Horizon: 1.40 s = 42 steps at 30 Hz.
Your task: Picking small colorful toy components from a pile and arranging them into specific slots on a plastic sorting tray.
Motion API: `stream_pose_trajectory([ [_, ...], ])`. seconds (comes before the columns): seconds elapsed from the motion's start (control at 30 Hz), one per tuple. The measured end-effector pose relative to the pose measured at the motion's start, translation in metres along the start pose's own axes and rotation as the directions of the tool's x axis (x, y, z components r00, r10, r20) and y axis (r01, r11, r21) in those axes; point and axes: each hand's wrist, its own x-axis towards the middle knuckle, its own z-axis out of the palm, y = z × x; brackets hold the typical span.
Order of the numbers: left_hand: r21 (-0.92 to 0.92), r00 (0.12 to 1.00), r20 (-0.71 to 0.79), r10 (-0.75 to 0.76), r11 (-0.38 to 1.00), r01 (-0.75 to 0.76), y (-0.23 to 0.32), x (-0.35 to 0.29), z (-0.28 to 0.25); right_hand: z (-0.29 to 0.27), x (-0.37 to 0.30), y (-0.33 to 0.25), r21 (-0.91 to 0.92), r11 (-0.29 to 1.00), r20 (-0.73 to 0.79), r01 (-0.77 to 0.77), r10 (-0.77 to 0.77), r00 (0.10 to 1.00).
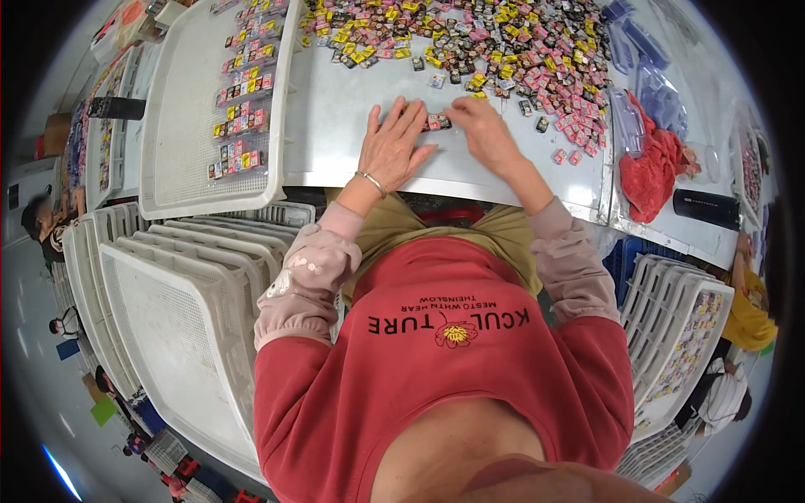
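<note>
Here, the left hand (392, 144) lies nearly flat on the counter (327, 109), its fingers slightly apart and thumb held away, the fingertips beside the left end of a short row of small boxes (436, 122). That row sits between the two hands; a lopsided push from this side could skew it. At the other end, the right hand (485, 130) has its fingers bent; whether they are clamped on a box or only pressing, I cannot tell. Uneven pressure there might make the row buckle, and a sideways sweep of the wrist could knock the loose black box (542, 124).

Around them, a white mesh tray (180, 101) at left carries clear-packed box groups (243, 121), its raised rim standing between these and the left hand. Beyond the hands, a heap of loose boxes (503, 42) blocks the far counter. Farther right, clear plastic pieces (650, 92) and a crumpled red cloth (644, 180) take up room, with a black cylinder (706, 208) near the front edge.
</note>
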Motion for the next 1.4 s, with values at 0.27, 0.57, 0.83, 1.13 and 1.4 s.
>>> stream_pose_trajectory([
  [0.27, -0.153, 0.987, -0.132, -0.086, 0.986, 0.066, -0.014, -0.002, 0.013, 0.016, -0.005, 0.015, 0.269, 0.956, -0.08, -0.115, 0.141, 0.987],
  [0.57, -0.41, 0.828, -0.15, -0.541, 0.796, 0.446, -0.042, -0.025, -0.001, 0.01, 0.013, 0.016, 0.015, 0.948, 0.148, -0.318, 0.312, 0.938],
  [0.83, -0.56, 0.759, 0.138, -0.636, 0.582, 0.589, -0.063, -0.013, 0.016, 0.002, 0.009, 0.003, 0.126, 0.868, 0.223, -0.48, 0.447, 0.866],
  [1.13, -0.944, 0.769, 0.321, -0.553, -0.247, 0.217, -0.058, 0.03, -0.036, -0.012, 0.046, 0.016, 0.776, 0.198, 0.439, -0.599, 0.513, 0.738],
  [1.4, -0.836, 0.752, 0.122, -0.648, -0.475, -0.274, -0.055, 0.085, -0.073, 0.004, 0.139, -0.015, 0.891, 0.077, 0.34, -0.447, 0.537, 0.772],
])
